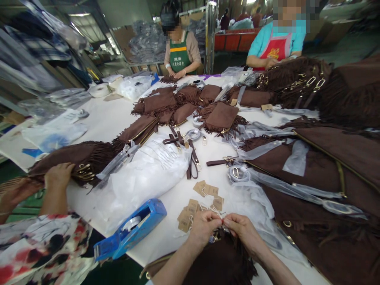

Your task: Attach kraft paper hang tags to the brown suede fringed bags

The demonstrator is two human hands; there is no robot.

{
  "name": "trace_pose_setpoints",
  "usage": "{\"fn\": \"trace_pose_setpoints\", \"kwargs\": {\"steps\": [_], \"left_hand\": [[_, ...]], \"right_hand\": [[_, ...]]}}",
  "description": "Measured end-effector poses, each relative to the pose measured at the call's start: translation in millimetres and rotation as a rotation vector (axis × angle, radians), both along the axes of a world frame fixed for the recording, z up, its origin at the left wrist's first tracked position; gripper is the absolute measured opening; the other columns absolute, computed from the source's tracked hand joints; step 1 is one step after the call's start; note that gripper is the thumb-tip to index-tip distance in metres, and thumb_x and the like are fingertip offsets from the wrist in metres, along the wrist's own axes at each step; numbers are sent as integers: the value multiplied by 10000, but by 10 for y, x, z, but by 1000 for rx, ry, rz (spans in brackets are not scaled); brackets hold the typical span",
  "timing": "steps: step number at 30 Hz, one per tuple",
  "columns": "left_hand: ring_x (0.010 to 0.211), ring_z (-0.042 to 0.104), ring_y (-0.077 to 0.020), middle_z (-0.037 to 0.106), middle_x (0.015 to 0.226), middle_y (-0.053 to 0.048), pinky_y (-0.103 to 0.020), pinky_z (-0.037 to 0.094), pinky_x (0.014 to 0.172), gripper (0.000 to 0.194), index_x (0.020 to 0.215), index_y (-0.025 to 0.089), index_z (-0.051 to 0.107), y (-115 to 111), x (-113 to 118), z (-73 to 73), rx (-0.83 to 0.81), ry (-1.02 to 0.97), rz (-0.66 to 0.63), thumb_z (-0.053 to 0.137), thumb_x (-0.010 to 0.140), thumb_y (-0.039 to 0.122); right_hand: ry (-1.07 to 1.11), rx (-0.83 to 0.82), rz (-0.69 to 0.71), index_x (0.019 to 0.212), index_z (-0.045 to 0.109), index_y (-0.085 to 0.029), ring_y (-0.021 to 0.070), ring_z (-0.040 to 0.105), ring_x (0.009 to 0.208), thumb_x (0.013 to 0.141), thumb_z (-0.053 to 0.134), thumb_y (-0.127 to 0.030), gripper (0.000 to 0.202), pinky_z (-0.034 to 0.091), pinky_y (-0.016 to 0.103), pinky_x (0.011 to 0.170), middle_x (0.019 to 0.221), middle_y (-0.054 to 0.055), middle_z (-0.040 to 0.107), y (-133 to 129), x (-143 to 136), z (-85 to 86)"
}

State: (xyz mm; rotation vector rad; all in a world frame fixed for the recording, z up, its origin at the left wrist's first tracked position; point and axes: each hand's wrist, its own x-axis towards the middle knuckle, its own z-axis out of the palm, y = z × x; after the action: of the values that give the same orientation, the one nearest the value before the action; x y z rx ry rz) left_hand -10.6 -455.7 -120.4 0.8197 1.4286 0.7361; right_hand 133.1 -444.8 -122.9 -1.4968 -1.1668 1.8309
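White worktable (113, 114) in a busy workshop, left hand (203, 226) and right hand (242, 228) at six o'clock, fingertips pinched together on a small metal clasp (216, 236) of a brown fringed bag (219, 261) (contents of the pinch unclear), paper tags (192, 209) just at eleven o'clock, blue tape dispenser (130, 229) at nine o'clock.

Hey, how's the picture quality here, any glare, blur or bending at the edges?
Head view: even overhead light with soft shadows; mild glare on the clear plastic bag and the white table. The wide lens bends the edges, so the racks at far left smear and curve. The left hand and right hand at the brown bag look fairly sharp; the blue tape dispenser too.
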Motion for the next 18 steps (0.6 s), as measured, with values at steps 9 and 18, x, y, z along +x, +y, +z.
{"fn": "trace_pose_setpoints", "kwargs": {"steps": [9, 18], "left_hand": [[655, 542, -154, 629, 618, 4, -265, 411, 677, 106, 630, 172, 697, 18, 51, 8, 142, 110, -112, 595, 609, 192], [636, 550, -153, 650, 636, -5, -258, 387, 631, 202, 673, 169, 712, 15, 93, 24, 168, 317, -159, 512, 655, 185]], "right_hand": [[21, -25, -68, 490, 441, -198, 88, 285, 447, 614, 559, -497, 345, 216, 240, 487, 415, -79, 361, 13, -15, 1], [-17, -3, -71, 482, 424, -202, 90, 294, 451, 619, 546, -495, 346, 226, 244, 486, 428, -74, 359, 0, -23, 24]]}}
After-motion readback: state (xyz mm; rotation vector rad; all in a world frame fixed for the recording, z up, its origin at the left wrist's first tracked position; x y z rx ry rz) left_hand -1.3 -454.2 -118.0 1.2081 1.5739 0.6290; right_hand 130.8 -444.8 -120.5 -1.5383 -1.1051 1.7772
